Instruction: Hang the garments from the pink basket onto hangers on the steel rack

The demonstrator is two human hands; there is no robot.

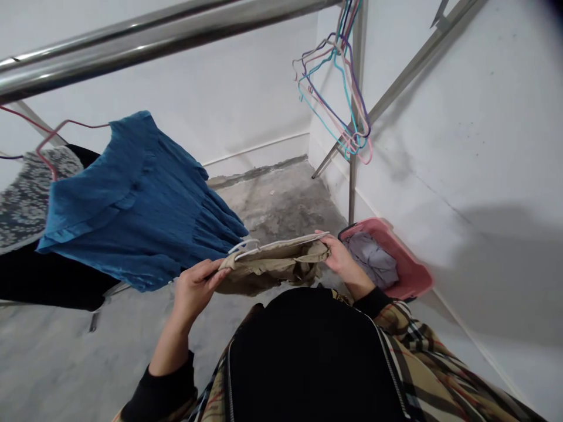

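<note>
A khaki garment hangs between my two hands in front of my body, its kind hidden by folds. Along its upper edge lies a white hanger, with its hook pointing to the left. My left hand pinches the garment's left end near the hook. At the opposite end, my right hand is closed on the garment and the hanger's tip. Just beyond my left hand is the hem of a blue dress or blouse on a pink hanger.
Two metal rails cross overhead. Several coloured wire hangers hang at the rack's right end. Below them, a pink basket holds grey cloth. A patterned black-and-white garment hangs at far left. White walls enclose the right side.
</note>
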